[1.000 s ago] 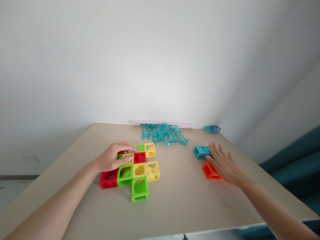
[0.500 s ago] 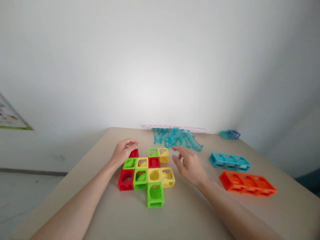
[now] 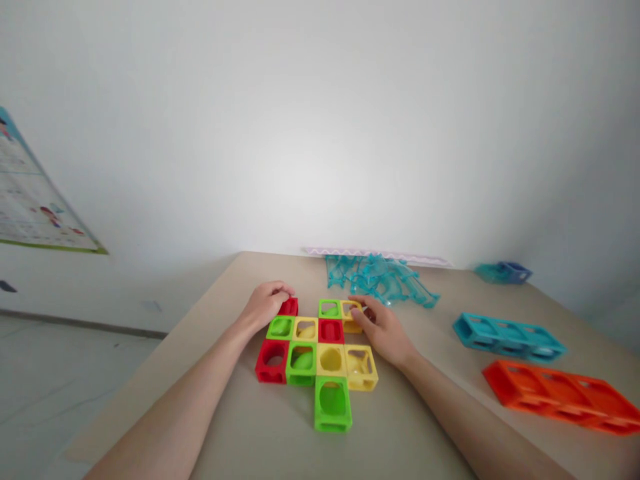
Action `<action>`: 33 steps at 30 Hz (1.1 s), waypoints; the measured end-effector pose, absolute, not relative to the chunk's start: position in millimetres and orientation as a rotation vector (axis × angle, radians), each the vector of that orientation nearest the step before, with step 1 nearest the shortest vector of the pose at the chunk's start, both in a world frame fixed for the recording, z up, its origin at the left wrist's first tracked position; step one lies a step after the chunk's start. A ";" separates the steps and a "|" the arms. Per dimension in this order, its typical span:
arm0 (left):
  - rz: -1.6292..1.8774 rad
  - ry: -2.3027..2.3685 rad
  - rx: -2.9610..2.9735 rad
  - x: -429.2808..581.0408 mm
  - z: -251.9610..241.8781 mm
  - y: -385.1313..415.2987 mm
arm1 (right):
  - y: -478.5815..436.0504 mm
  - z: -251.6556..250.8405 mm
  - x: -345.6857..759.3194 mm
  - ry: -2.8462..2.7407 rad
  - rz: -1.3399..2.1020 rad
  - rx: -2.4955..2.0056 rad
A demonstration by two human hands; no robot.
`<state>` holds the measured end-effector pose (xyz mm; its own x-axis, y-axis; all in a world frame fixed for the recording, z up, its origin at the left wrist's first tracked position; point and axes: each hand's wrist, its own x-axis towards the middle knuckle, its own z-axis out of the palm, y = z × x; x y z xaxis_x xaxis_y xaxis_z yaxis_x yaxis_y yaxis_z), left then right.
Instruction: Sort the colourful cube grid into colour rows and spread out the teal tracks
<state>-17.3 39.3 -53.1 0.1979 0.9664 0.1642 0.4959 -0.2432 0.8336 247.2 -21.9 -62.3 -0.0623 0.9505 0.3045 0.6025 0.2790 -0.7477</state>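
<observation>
My left hand point(image 3: 265, 305) is covering part of the far red cube point(image 3: 290, 309), and my right hand point(image 3: 377, 323) is overlapping the far yellow cube point(image 3: 353, 327); whether either is gripping, I cannot tell. My left fingers are bending close together, my right thumb and forefinger curving slightly apart. Both cubes are sitting at the far edge of the cube cluster point(image 3: 331, 360) on the table point(image 3: 400, 427). Translucent teal pieces point(image 3: 383, 277) are lying just behind, a blue bar point(image 3: 509, 337) and a blurred orange bar point(image 3: 560, 397) to the right

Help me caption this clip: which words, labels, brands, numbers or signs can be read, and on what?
No text is readable.
Wall poster: lines of print, too small and blurred to read.
Red, green and yellow hollow cubes: no lettering visible.
</observation>
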 end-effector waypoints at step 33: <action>1.135 0.689 2.235 0.9 -31.6 4.8 | -43.7 -38.7 238.4 -1.966 0.136 -1.135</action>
<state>0.9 4.8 -31.6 0.5156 0.6480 0.5606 0.1979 -0.7266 0.6580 238.4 -43.7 -38.7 -0.2365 0.7564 0.6098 0.6649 0.5836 -0.4661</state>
